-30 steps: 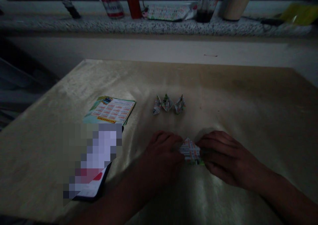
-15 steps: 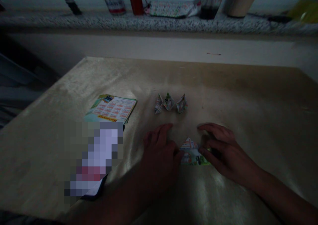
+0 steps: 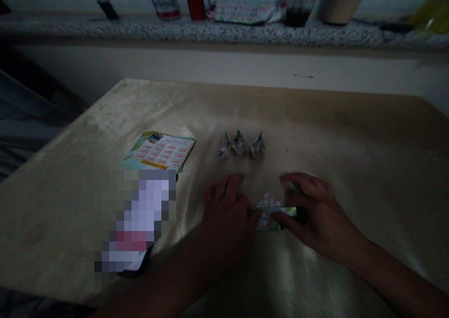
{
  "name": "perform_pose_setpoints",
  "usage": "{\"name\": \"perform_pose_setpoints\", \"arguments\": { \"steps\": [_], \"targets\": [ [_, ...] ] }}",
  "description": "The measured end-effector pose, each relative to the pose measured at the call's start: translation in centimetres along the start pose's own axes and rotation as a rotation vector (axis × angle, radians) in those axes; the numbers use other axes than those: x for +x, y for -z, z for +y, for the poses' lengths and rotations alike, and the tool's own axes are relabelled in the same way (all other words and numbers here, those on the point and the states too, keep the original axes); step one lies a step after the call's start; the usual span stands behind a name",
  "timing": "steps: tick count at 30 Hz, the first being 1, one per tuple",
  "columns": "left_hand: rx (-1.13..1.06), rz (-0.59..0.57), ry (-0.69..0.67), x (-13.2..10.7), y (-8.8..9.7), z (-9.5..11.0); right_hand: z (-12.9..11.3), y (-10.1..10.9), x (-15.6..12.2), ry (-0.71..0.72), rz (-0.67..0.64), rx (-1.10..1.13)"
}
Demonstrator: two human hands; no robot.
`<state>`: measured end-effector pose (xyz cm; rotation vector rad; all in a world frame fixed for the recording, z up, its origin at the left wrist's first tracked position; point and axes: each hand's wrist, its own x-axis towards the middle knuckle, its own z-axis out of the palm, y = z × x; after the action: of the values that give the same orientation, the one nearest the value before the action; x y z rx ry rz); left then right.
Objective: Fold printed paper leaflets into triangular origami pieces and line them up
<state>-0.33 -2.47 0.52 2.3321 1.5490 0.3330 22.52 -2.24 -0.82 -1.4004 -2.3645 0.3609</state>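
A partly folded sheet of printed paper [image 3: 268, 202], with a pointed top and a strip along its lower part, lies on the table between my two hands. My left hand [image 3: 228, 210] grips its left end, the thumb pressed on the strip and the other fingers reaching forward. On the right side, my right hand [image 3: 314, 210] pinches the strip with its thumb on top; its forefinger curves out beyond the paper. Part of the strip is raised, its green and white edge showing by the right thumb. Fingers hide both ends of the sheet.
Three small folded paper pieces [image 3: 240, 143] stand beyond my hands. To the left are a stack of printed sheets [image 3: 163, 150] and a phone [image 3: 138, 224] with a blurred screen. A stone sill [image 3: 210, 33] behind the table [image 3: 333, 121] bears bottles and a packet.
My right thumb has moved left over the paper, and the strip's upper edge has lifted and bent toward me. My left hand stays nearly in place. The view has shifted slightly.
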Motion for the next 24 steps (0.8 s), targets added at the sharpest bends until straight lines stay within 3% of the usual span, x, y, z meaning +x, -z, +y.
{"name": "perform_pose_setpoints", "arguments": {
  "steps": [10,18,24],
  "targets": [
    [0.065,-0.036,0.000,0.1,0.0,0.0,-1.7,0.1,0.6,-0.194,-0.005,-0.081],
    [0.040,-0.080,0.030,0.3,0.3,0.2,-1.5,-0.1,0.5,-0.205,0.005,-0.065],
    [0.025,-0.037,-0.015,0.3,0.5,0.2,-1.9,0.0,0.5,-0.211,0.015,-0.065]
  ]
}}
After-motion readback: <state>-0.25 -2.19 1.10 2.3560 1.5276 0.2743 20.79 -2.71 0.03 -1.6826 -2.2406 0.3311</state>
